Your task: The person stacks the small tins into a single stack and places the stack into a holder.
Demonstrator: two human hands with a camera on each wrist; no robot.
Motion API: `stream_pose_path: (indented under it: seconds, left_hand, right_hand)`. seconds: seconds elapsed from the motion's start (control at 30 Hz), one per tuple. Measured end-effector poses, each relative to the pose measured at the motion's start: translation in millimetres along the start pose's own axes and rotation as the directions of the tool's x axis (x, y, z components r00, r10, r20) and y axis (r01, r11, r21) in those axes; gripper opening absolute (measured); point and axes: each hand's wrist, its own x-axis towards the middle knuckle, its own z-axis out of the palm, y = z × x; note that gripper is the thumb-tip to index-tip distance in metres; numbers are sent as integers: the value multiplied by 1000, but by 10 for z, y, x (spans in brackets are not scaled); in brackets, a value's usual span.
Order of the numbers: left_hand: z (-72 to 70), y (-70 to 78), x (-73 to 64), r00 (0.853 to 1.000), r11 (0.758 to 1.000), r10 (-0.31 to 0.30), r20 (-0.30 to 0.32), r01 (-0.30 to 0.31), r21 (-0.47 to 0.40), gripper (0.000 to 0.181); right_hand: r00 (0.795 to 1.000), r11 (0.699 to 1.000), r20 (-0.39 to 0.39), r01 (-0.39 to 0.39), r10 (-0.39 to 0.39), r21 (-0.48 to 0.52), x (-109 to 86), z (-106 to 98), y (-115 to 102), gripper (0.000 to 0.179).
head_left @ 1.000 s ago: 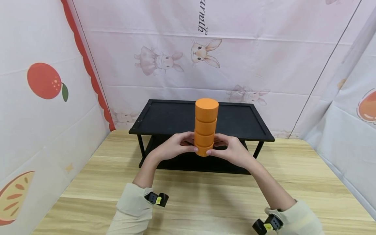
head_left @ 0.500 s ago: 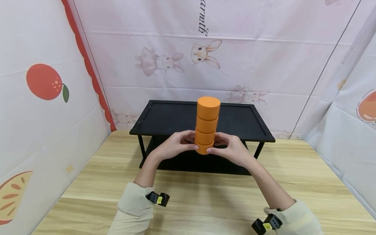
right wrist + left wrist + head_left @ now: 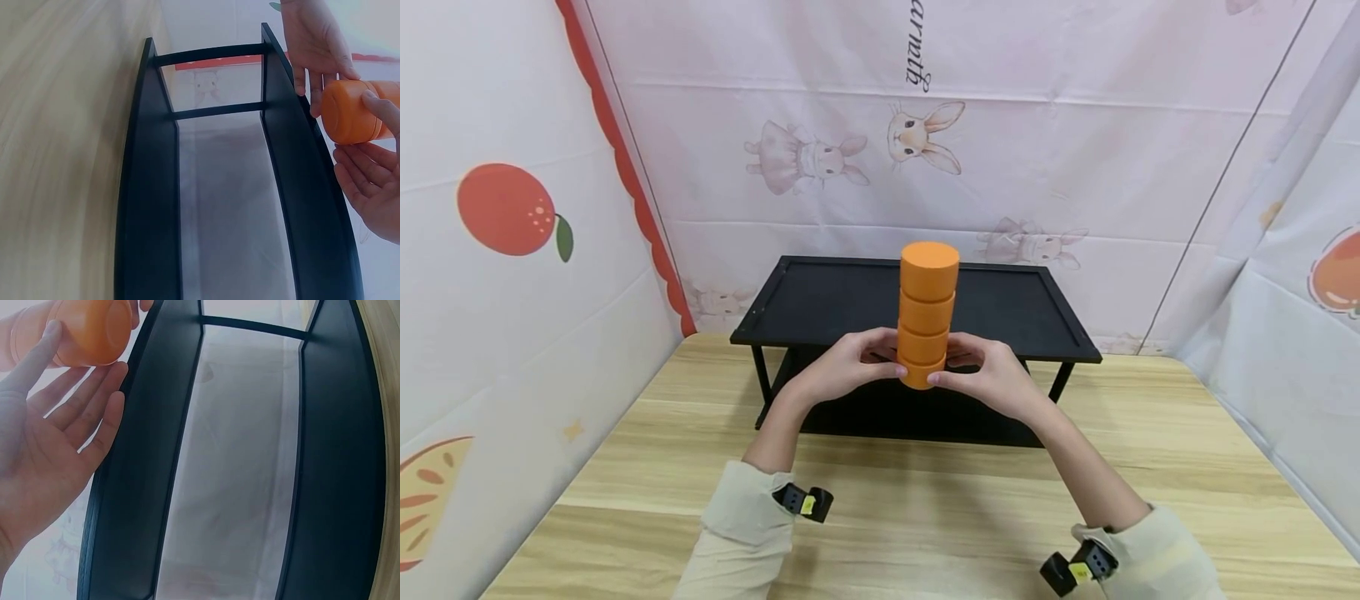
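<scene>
A stack of several orange cylinders (image 3: 928, 292) is held up in front of the black shelf, leaning slightly to the right at its top. My left hand (image 3: 842, 371) grips its lowest part from the left, thumb in front and fingers behind. From the right, my right hand (image 3: 992, 375) pinches the same lowest part in a mirrored hold. In the left wrist view the smooth round underside of the bottom cylinder (image 3: 100, 331) shows, with the left thumb across its side. The right wrist view shows both hands around the bottom cylinder (image 3: 350, 112).
A low black two-tier shelf (image 3: 842, 292) stands behind the hands on the wooden table (image 3: 880, 508). Its lower tier (image 3: 910, 421) lies under the stack in the head view. Printed cloth (image 3: 1037, 158) hangs at the back and along both sides.
Both hands have risen slightly with the orange stack between them. Their hold on its lowest part stays the same, and the shelf has not moved.
</scene>
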Motion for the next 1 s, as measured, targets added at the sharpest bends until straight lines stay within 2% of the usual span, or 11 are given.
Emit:
stream_pose_path:
  seconds: [0.47,0.73,1.0]
  left_hand:
    - [-13,2,38,1000,1000,-11,13,11,-9,44]
    - [-32,5,56,1000,1000,-13,2,13,4,44]
    - [-46,6,77,1000,1000,-27,-1,27,-1,44]
  right_hand:
    - [1000,1000,0,-21,21,2,12,-19,-15,53]
    - [1000,1000,2,-2,2,7,52,-37,-12,52]
    - [1000,1000,8,-18,18,18,93,-51,-7,52]
